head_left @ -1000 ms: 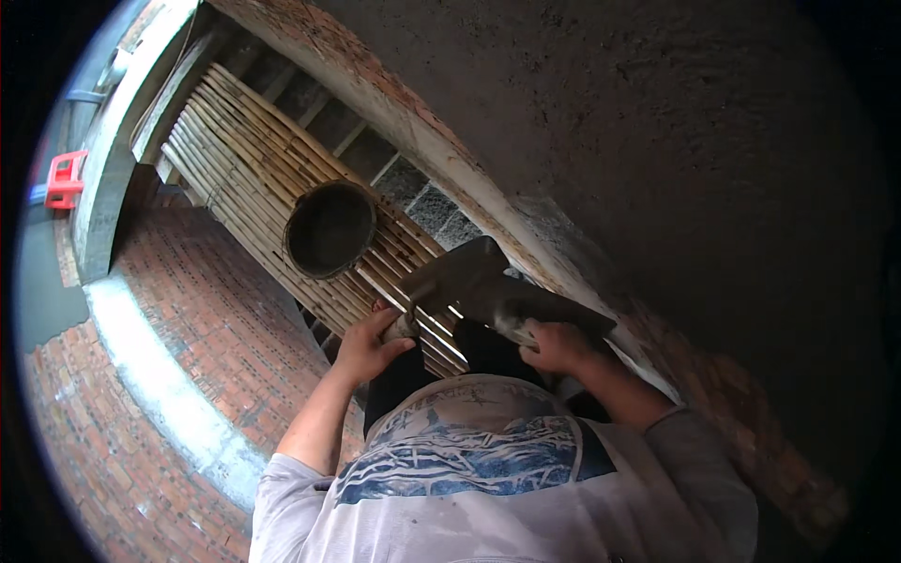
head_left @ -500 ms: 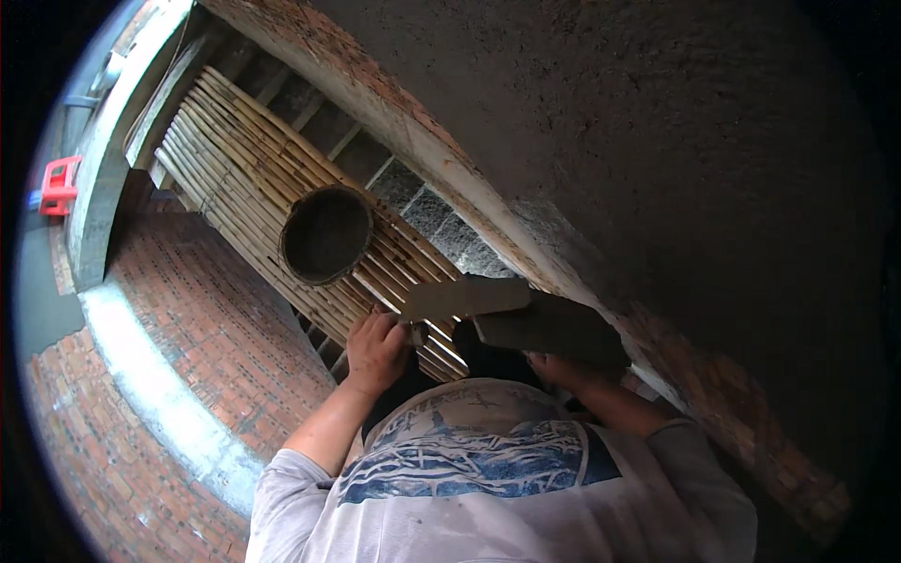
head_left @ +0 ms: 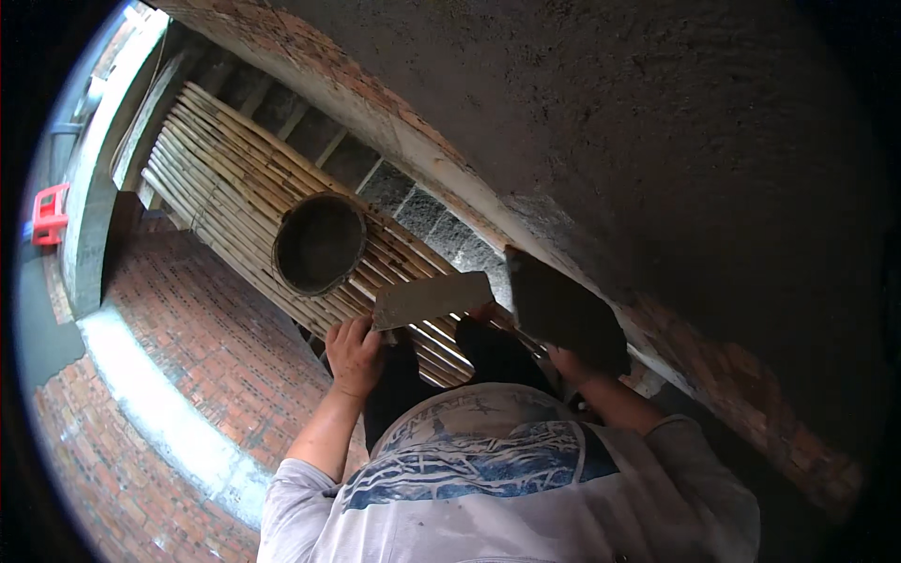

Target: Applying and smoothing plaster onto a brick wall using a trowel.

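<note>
My left hand [head_left: 355,358] is closed on the handle of a pale, flat rectangular plastering tool [head_left: 427,298], held level over the bamboo platform [head_left: 216,159]. My right hand [head_left: 571,366], partly behind its tool, grips a dark, broad flat plastering tool [head_left: 568,310] tilted to the right of the pale one, beside the wall. A round bucket [head_left: 319,246] with grey, shadowed insides rests on the bamboo poles, beyond my hands. My dark-trousered legs show between my arms.
A rough grey plastered wall [head_left: 676,141] with bare brick along its lower band runs diagonally on the right. Concrete blocks [head_left: 394,188] lie beside the bamboo. At left are a red-brick surface [head_left: 188,366], a concrete beam [head_left: 94,253] and a red plastic stool [head_left: 49,214].
The two tools have moved apart: the dark one swung rightward and more upright, the pale one shifted left. My left hand moved slightly left, and the view has shifted slightly.
</note>
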Demonstrator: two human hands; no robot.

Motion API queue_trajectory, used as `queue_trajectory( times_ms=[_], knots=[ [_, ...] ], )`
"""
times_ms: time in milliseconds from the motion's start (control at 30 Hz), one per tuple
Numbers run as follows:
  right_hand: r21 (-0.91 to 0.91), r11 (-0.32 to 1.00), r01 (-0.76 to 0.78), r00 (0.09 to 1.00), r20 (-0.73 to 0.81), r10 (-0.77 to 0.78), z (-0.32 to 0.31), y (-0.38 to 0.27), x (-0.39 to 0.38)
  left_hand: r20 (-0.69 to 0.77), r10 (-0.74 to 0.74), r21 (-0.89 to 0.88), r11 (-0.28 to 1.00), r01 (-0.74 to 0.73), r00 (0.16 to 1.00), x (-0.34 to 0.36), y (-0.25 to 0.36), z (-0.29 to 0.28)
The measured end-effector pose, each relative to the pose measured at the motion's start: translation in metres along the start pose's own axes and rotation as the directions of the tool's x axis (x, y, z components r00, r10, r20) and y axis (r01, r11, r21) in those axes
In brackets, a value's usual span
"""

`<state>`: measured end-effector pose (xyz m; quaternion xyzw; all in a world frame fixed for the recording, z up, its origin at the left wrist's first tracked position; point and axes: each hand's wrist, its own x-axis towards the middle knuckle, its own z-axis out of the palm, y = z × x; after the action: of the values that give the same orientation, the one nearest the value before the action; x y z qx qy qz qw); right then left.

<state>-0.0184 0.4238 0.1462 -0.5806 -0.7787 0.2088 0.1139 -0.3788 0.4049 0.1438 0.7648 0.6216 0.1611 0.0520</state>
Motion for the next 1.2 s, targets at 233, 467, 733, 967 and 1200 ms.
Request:
queue_trajectory(
  times_ms=[233,467,733,967,1200],
  knots=[
    [-0.341,0.934,-0.104,0.994,-0.024,0.102,0.061,0.015,0.007,0.138,-0.199,-0.041,0.978,0.207,0.970,-0.056,-0.044,0.034],
    [-0.505,0.842,-0.190,0.964,0.068,0.258,0.088,-0.004,0.061,0.249,-0.338,-0.122,0.919,0.375,0.908,-0.103,-0.078,0.065],
    [-0.509,0.820,-0.264,0.908,0.157,0.389,0.105,0.019,0.045,0.412,-0.400,-0.107,0.871,0.479,0.819,-0.125,-0.098,0.097],
    [-0.478,0.851,-0.218,0.937,0.141,0.320,0.134,0.056,0.032,0.493,-0.469,-0.138,0.790,0.598,0.733,-0.123,-0.114,0.149],
    [-0.500,0.830,-0.245,0.900,0.200,0.387,0.184,0.086,0.060,0.562,-0.424,-0.167,0.783,0.599,0.710,-0.116,-0.131,0.226]
  ],
)
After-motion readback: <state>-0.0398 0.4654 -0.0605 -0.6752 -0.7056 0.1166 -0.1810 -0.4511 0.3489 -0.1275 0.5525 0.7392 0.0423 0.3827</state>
